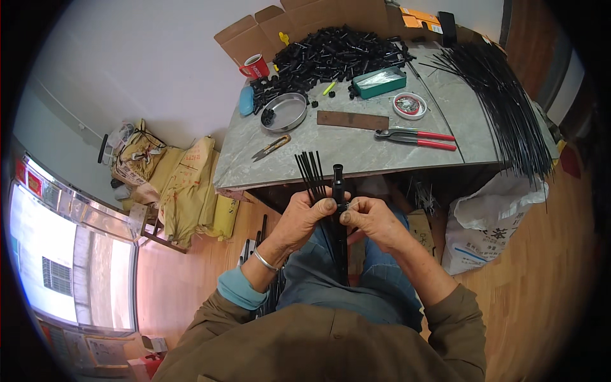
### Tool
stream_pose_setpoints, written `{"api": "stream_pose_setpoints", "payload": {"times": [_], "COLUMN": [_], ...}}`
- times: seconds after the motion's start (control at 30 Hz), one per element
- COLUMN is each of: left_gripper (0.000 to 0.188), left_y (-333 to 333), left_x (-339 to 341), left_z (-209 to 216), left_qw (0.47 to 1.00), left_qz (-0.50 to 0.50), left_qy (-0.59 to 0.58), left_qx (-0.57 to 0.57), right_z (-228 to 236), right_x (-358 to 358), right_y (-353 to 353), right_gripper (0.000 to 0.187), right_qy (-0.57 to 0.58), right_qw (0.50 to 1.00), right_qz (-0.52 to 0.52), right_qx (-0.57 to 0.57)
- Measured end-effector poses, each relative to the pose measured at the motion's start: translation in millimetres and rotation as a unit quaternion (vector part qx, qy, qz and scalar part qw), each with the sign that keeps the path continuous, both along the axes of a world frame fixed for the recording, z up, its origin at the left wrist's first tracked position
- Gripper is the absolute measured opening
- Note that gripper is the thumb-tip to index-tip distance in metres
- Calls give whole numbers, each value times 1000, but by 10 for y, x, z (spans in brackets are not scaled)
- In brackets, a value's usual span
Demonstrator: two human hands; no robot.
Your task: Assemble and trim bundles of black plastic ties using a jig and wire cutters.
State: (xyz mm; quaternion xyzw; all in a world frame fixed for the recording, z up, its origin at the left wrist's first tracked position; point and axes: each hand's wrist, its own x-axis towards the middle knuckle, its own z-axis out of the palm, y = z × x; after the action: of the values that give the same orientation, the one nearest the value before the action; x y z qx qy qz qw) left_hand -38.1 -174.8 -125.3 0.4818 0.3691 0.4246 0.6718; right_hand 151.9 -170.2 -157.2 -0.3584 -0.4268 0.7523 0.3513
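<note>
My left hand (300, 221) is closed around a bundle of thin black rods (310, 173) and a short black tube (338, 181) with a flared end, which stands upright over my lap. Close against it, my right hand (380, 223) pinches thumb and fingers together at the tube's side; whatever lies in that pinch is too small to make out. Below the hands, black lengths (339, 254) run down between my legs. In front is a grey stone-patterned table (286, 169) with a heap of short black tubes (337, 57) at its back.
On the table are snips (272, 148), a round metal dish (294, 114), a rusty flat bar (352, 120), red-handled pliers (420, 137), a green box (380, 83) and a red mug (256, 66). Long black rods (509, 108) overhang the right edge above a white sack (480, 226).
</note>
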Motion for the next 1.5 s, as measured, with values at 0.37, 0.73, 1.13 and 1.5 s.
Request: {"api": "stream_pose_setpoints", "payload": {"times": [0.37, 0.73, 1.13, 1.5], "left_gripper": [44, 44, 34, 34], "left_y": [-74, -33, -87, -85], "left_x": [250, 414, 494, 500], "left_z": [-97, -112, -210, -251], "left_qw": [998, 987, 975, 972], "left_qz": [59, 153, 209, 220], "left_qy": [18, 40, -7, -4], "left_qx": [24, 21, 77, 77], "right_z": [88, -88, 117, 91], "right_x": [-190, -364, -258, -318], "right_y": [-62, -20, -121, -171], "right_gripper": [40, 36, 13, 7], "right_qy": [70, 56, -45, -230], "right_qw": [988, 981, 965, 825], "right_qz": [-131, -167, -189, -338], "right_qx": [44, 80, 176, 391]}}
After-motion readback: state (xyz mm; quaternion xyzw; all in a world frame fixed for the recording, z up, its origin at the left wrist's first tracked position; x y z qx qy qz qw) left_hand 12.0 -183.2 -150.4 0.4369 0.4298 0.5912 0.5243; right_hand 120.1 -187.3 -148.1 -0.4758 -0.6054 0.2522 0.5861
